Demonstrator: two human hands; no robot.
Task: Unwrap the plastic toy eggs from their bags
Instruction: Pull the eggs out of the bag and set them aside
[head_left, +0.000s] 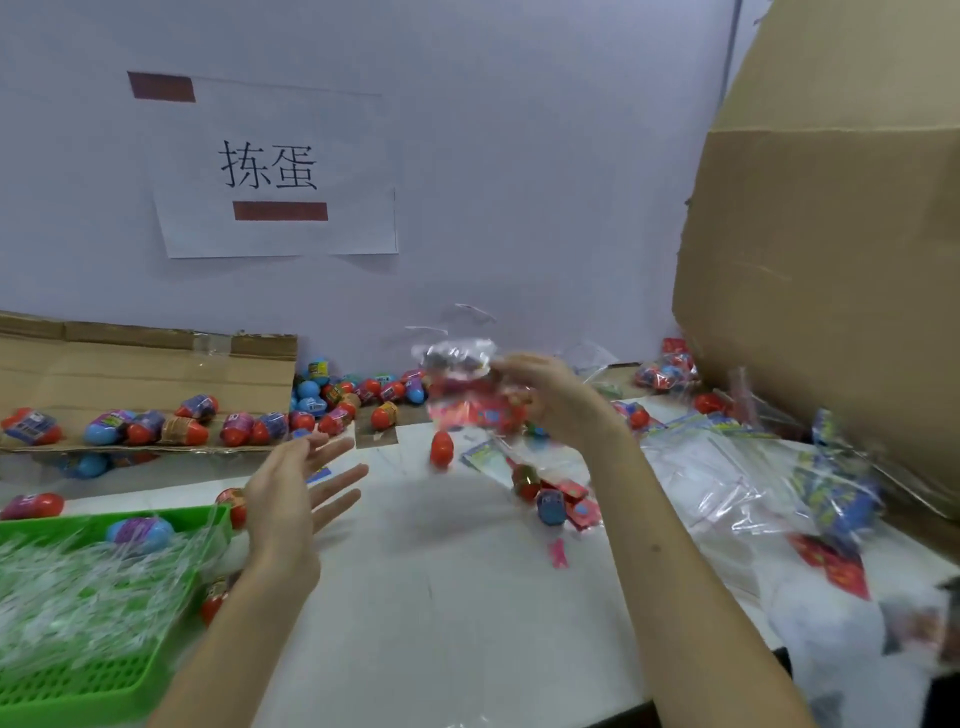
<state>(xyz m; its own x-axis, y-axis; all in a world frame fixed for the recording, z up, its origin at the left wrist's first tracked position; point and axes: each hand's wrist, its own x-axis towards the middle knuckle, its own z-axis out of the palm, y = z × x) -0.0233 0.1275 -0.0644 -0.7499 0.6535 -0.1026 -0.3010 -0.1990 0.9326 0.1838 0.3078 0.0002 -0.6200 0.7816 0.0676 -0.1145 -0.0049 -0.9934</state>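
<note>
1. Clear crinkled plastic bag (470, 395), with red toy eggs and printed inserts inside. It is held up above the white table (441, 597), at 12 o'clock of the working area, and is blurred. Judged light, with thin film that is soft and slippery and crumples rather than resists. The best hold looks to be the gathered neck at its top or a seam edge, not the bulging middle.
2. Right hand (550, 395). Its fingers are curled round the bag's side at 3 o'clock of the bag, gripping the film.
3. Left hand (293, 493). It is spread wide with straight fingers, palm turned toward the bag, and has hold of nothing. It lies at 8 o'clock of the bag, well apart from it.
4. Red plastic toy egg (441, 449), just below the bag at 6 o'clock. Whether it rests on the table or is in mid-air cannot be told. Judged hard, smooth and light, so it is apt to roll or bounce.
5. Green perforated plastic basket (78, 686), at 8 o'clock of the table. It holds clear wrappers with a blue egg on top.
6. Brown cardboard flap (130, 374), at 10 o'clock, carrying loose red and blue eggs.
7. Flat clear film bags (727, 478), at 3 o'clock, lying on the table.
</note>
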